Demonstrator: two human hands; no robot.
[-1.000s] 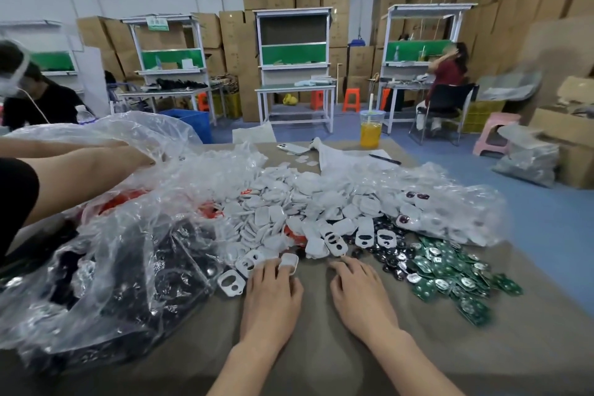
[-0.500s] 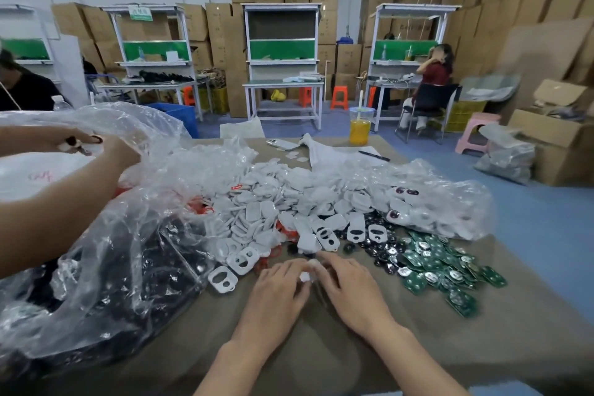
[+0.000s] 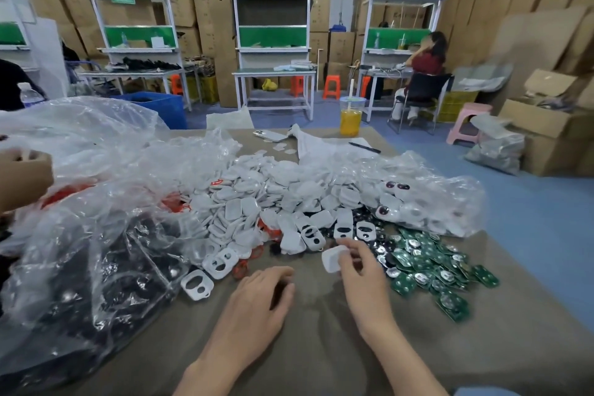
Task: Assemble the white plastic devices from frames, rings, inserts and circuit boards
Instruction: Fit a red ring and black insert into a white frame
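Note:
My right hand (image 3: 361, 276) holds a white plastic shell (image 3: 331, 260) by its edge, just above the brown table (image 3: 321, 347), beside the green circuit boards (image 3: 430, 267). My left hand (image 3: 257, 302) rests palm down on the table with curled fingers; whether it covers a part I cannot tell. White frames with two cut-outs (image 3: 196, 283) lie to its left. A big heap of white shells (image 3: 273, 199) fills the table's middle. Small dark round inserts (image 3: 382, 262) lie between the shells and the boards.
A large clear bag of dark parts (image 3: 96, 267) covers the left side. Another person's hand (image 3: 22, 173) reaches in at the far left. A cup of orange drink (image 3: 351, 117), a phone (image 3: 270, 135) and a pen (image 3: 364, 147) sit at the far edge.
My hands have come apart. The right one has lifted a white shell toward the circuit boards, and the left has drawn back onto the table. The other person's arm has pulled back left.

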